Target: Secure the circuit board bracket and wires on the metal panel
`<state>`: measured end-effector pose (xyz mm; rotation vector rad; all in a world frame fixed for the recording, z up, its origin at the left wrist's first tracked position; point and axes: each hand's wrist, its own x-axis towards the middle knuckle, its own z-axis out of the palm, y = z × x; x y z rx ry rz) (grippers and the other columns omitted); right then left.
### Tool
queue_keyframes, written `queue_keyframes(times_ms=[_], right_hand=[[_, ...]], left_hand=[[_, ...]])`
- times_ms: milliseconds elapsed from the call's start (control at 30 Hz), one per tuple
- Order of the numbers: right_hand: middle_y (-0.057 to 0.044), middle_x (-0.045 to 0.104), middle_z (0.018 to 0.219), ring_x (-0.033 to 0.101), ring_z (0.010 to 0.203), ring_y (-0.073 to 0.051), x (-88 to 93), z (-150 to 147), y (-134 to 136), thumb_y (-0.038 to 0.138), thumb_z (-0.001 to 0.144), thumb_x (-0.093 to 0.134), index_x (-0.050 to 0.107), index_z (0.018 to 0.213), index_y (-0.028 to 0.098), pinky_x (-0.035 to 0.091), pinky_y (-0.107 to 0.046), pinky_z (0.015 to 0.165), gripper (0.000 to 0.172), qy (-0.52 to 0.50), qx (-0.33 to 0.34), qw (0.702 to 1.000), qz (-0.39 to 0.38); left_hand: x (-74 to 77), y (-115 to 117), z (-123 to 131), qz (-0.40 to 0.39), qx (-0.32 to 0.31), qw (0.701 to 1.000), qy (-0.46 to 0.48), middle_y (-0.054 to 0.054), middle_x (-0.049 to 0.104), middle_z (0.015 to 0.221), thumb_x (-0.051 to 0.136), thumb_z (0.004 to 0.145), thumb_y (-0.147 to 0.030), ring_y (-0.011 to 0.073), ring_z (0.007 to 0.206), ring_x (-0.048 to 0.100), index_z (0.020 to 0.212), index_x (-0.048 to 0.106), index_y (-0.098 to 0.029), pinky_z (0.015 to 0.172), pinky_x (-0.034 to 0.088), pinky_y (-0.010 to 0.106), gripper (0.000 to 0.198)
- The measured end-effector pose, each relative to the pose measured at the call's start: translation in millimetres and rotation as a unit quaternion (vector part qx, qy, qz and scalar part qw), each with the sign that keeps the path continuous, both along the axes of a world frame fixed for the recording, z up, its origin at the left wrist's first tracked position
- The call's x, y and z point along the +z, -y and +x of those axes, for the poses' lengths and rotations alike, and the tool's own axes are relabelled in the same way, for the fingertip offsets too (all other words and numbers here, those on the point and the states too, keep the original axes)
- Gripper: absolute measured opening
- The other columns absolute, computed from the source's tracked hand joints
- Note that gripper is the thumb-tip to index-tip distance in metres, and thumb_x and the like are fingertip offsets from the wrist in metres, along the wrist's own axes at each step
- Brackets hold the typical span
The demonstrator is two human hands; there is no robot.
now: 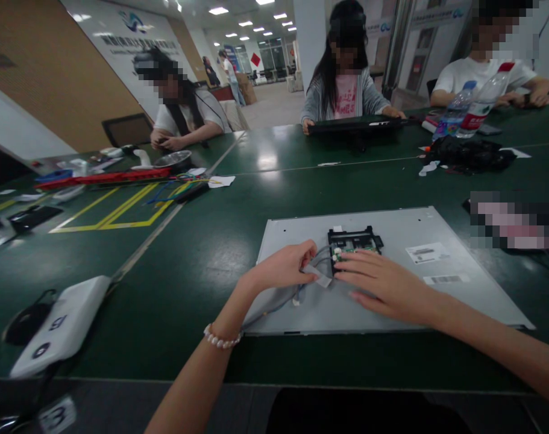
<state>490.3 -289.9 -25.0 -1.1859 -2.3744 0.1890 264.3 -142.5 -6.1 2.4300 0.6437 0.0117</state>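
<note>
A flat silver metal panel, like the back of a display, (296, 232) lies on the green table in front of me. Near its middle is a black bracket (377, 236) around a small circuit board, partly hidden by my right hand. Grey cables (281, 301) run from the board's left side toward the panel's front edge, with a whitish strip (322, 277) by them. My left hand (285, 266), a beaded bracelet at its wrist, is closed in a pinch on the cables. My right hand (385, 286) rests open, fingers stretched out over the board's lower edge.
A white device (61, 325) lies at the left front. Red-edged trays and tools (116, 176) are farther back, near yellow tape lines. Plastic bottles (479, 105) and a black bundle (468, 154) stand at the right back. Across the table, one person (346, 90) holds a dark panel.
</note>
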Motion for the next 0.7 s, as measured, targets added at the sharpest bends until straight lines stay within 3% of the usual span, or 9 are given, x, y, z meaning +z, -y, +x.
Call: queue_keyframes(times_ms=[100, 167, 367, 700], right_hand=[[-0.01, 0.062, 0.129, 0.054, 0.123, -0.027, 4.9, 23, -27, 0.027, 0.092, 0.048, 0.062, 0.124, 0.023, 0.041, -0.051, 0.105, 0.035, -0.019, -0.086, 0.996, 0.013], [-0.01, 0.064, 0.123, 0.057, 0.117, -0.027, 3.6, 39, -51, 0.028, 0.091, 0.049, 0.063, 0.12, 0.022, 0.044, -0.048, 0.103, 0.033, -0.014, -0.11, 0.994, -0.018], [-0.01, 0.061, 0.123, 0.057, 0.114, -0.026, -13.1, 58, -111, 0.032, 0.085, 0.06, 0.065, 0.118, 0.022, 0.046, -0.042, 0.098, 0.034, -0.006, -0.04, 0.997, -0.072], [-0.006, 0.071, 0.096, 0.065, 0.087, -0.019, -16.3, 58, -124, 0.021, 0.087, 0.054, 0.074, 0.098, 0.022, 0.049, -0.031, 0.081, 0.023, -0.021, -0.047, 0.996, -0.067]], left_hand=[[-1.3, -1, 0, -0.007, -0.006, 1.0, -0.002, -0.001, 0.053, 0.072, 0.063, 0.072, -0.034, 0.013, 0.063, 0.046, 0.091, 0.05, -0.019, 0.059, 0.03, 0.027, 0.028], [-2.2, -2, 0, -0.009, -0.007, 1.0, -0.004, -0.001, 0.052, 0.072, 0.063, 0.072, -0.034, 0.0131, 0.064, 0.046, 0.093, 0.05, -0.019, 0.059, 0.03, 0.026, 0.029], [-3.4, -2, 0, -0.015, 0.0, 1.0, 0.006, -0.002, 0.052, 0.073, 0.063, 0.071, -0.033, 0.0126, 0.064, 0.047, 0.096, 0.049, -0.018, 0.06, 0.032, 0.025, 0.032], [-5.7, -4, -1, -0.02, 0.0, 1.0, 0.005, -0.002, 0.052, 0.075, 0.065, 0.071, -0.035, 0.0133, 0.065, 0.048, 0.098, 0.05, -0.019, 0.059, 0.033, 0.025, 0.035]])
